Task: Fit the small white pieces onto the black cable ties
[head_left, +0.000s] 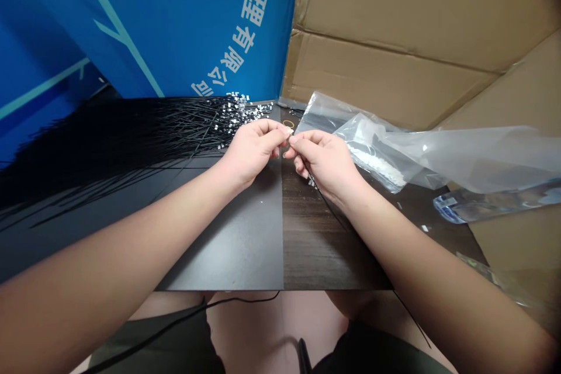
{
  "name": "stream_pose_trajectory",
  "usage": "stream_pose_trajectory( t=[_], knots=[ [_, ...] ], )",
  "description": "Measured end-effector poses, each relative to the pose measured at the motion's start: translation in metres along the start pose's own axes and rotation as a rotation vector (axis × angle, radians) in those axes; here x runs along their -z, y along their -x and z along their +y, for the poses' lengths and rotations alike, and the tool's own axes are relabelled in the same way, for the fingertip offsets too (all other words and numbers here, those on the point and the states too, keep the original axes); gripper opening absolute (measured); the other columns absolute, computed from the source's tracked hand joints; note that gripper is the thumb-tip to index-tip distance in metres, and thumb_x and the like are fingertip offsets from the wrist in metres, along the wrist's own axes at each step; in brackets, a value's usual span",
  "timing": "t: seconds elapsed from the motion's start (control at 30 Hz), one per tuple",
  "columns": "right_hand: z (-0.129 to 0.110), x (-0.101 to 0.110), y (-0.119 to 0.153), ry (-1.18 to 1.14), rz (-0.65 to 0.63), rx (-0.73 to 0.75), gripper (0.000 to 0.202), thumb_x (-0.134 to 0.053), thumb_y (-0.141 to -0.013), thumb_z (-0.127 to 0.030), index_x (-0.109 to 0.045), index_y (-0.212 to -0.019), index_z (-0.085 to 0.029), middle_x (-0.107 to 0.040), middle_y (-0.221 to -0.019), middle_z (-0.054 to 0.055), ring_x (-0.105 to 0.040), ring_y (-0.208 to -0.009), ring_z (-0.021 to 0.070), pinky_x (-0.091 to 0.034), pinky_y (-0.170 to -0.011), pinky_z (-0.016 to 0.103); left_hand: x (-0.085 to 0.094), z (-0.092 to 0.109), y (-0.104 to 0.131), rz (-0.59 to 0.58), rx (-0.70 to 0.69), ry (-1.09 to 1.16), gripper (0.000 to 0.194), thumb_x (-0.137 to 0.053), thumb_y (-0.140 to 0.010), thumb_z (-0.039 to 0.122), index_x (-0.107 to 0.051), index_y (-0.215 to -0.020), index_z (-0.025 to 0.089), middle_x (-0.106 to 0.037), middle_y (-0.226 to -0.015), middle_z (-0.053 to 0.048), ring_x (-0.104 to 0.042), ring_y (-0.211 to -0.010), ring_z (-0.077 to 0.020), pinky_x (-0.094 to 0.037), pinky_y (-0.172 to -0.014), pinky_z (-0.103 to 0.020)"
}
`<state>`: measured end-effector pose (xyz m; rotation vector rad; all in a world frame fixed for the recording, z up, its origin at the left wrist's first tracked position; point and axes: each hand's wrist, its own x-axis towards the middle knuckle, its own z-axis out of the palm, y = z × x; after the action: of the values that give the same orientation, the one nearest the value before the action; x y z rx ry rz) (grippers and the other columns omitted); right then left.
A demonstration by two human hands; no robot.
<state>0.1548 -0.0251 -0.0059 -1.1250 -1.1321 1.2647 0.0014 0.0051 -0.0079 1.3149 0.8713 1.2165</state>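
Observation:
Over the seam between two tabletops, my left hand (254, 149) and my right hand (328, 160) meet fingertip to fingertip. Pinched in the left fingers is a tiny white piece (289, 131), too small to make out fully. My right thumb and fingers grip the end of a thin black wire (324, 198), which trails under the right forearm and over the table's front edge. To the left lies a big bundle of black wires (144, 128) with small white ends (245, 110). A few small white pieces (312, 182) lie beneath my right hand.
Clear plastic bags (372, 146), one with white pieces in it, lie to the right. A blue-edged plastic pouch (456, 204) is beside them. A yellow rubber band (288, 124) rests behind the hands. A blue panel (175, 23) and cardboard (394, 11) wall off the back.

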Motion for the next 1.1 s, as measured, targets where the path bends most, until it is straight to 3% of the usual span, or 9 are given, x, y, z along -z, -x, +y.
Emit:
stream_pose_trajectory(
  t=[0.3, 0.53, 0.7, 0.83, 1.1],
  knots=[
    [-0.0033, -0.0004, 0.003, 0.047, 0.009, 0.006, 0.011, -0.072, -0.088, -0.022, -0.068, -0.079, -0.018, -0.072, -0.069, 0.001, -0.052, -0.048, 0.0062, -0.036, -0.042, 0.021, 0.004, 0.0026, 0.0006, -0.014, -0.128, -0.19, 0.019, -0.078, -0.084, 0.03, -0.068, -0.076, 0.017, -0.064, -0.073, 0.0, -0.054, -0.063, -0.0107, -0.046, -0.065, -0.027],
    [-0.0034, 0.0003, 0.0037, 0.067, -0.006, 0.042, 0.012, -0.074, -0.089, -0.024, -0.068, -0.08, -0.018, -0.072, -0.07, 0.001, -0.052, -0.049, 0.006, -0.038, -0.044, 0.02, 0.0053, 0.0061, 0.0006, -0.034, -0.114, -0.197, 0.016, -0.078, -0.081, 0.029, -0.068, -0.076, 0.017, -0.066, -0.073, 0.0, -0.056, -0.063, -0.0113, -0.047, -0.065, -0.027],
    [-0.0035, 0.001, 0.0026, 0.065, -0.049, 0.031, 0.016, -0.076, -0.09, -0.032, -0.071, -0.084, -0.018, -0.076, -0.079, 0.004, -0.06, -0.055, 0.0086, -0.045, -0.046, 0.022, 0.0061, 0.006, -0.0005, -0.012, -0.087, -0.135, 0.017, -0.079, -0.08, 0.03, -0.069, -0.074, 0.018, -0.066, -0.071, 0.0, -0.056, -0.062, -0.0109, -0.047, -0.065, -0.027],
    [-0.0035, 0.0008, 0.0013, 0.068, -0.043, -0.01, 0.01, -0.075, -0.088, -0.027, -0.071, -0.085, -0.018, -0.076, -0.078, 0.004, -0.063, -0.056, 0.01, -0.049, -0.047, 0.024, 0.007, 0.0046, -0.0022, -0.007, -0.077, -0.114, 0.019, -0.08, -0.079, 0.031, -0.068, -0.073, 0.018, -0.065, -0.07, 0.0, -0.055, -0.061, -0.0107, -0.046, -0.064, -0.027],
    [-0.0029, -0.001, 0.0023, 0.125, 0.005, 0.064, 0.012, -0.069, -0.091, -0.021, -0.068, -0.08, -0.018, -0.074, -0.072, 0.003, -0.061, -0.052, 0.0083, -0.049, -0.046, 0.021, 0.0045, 0.0029, -0.0005, 0.002, -0.076, -0.13, 0.016, -0.079, -0.079, 0.029, -0.068, -0.073, 0.017, -0.065, -0.07, 0.0, -0.055, -0.061, -0.0106, -0.046, -0.064, -0.026]
  ],
)
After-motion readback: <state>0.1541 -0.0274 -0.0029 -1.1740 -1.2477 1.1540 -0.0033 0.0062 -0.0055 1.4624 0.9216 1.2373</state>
